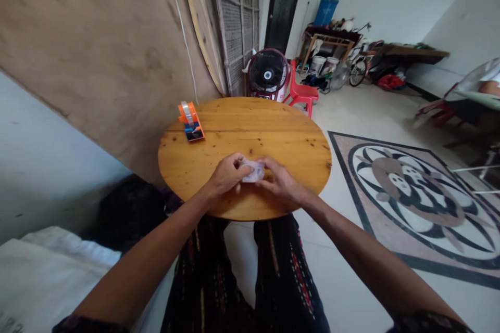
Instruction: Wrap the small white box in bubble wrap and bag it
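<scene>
Between my two hands, over the near part of the round wooden table [234, 140], is a small whitish, faintly purple packet [253, 173] that looks like crumpled clear plastic. My left hand [230, 173] pinches its left side, thumb lying across the front. Fingers and thumb of my right hand [278, 179] close on its right side. What the packet contains is too blurred to tell. Farther off at the table's left edge stands an orange and blue tape dispenser [191, 122] with a roll of clear tape, touched by neither hand.
Behind the table are a dark round fan [268, 74] and a red plastic chair [302, 92]. A large wooden board [97, 36] leans along the left side. White sacks [50, 276] lie at lower left. Part of another person [490, 88] shows at the far right.
</scene>
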Demonstrator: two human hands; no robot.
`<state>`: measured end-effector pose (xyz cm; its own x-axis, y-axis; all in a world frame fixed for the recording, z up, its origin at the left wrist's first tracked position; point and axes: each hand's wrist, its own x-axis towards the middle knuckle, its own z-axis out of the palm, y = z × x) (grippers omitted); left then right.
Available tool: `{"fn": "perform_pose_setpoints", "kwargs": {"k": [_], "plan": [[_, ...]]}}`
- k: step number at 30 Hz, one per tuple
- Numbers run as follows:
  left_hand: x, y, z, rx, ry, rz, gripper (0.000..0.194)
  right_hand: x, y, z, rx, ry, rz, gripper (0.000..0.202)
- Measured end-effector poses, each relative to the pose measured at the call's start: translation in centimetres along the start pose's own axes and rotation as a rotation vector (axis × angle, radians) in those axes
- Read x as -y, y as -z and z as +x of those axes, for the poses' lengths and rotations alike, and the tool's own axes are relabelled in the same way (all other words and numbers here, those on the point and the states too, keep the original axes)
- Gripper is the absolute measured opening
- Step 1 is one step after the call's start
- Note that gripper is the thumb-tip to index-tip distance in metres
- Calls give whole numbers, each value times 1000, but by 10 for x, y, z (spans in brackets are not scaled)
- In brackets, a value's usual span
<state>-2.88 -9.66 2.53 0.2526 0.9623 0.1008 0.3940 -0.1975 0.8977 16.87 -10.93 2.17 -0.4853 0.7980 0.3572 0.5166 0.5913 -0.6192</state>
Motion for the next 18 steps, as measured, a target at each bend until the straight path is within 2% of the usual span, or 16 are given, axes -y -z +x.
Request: {"fn": "perform_pose_setpoints", "kwargs": {"k": [2, 5, 7, 9, 11, 14, 18], "plan": [[-6, 5, 3, 73, 81, 25, 21, -3, 3, 4, 20, -101, 111, 41], [-8, 10, 11, 113, 74, 105, 27, -10, 3, 14, 53, -203, 305, 38], [-4, 12, 14, 183, 56, -31, 33, -15, 2, 21, 63, -261, 457, 35], [1, 15, 16, 285, 26, -279, 40, -18, 2, 26, 70, -298, 601, 32], [7, 19, 17, 371, -7, -445, 44, -22, 3, 30, 78, -323, 672, 30], [12, 22, 19, 401, -6, -489, 48, -27, 2, 34, 87, -364, 678, 30], [14, 21, 29, 367, 72, -485, 55, -33, -3, 36, 43, -370, 685, 44]]}}
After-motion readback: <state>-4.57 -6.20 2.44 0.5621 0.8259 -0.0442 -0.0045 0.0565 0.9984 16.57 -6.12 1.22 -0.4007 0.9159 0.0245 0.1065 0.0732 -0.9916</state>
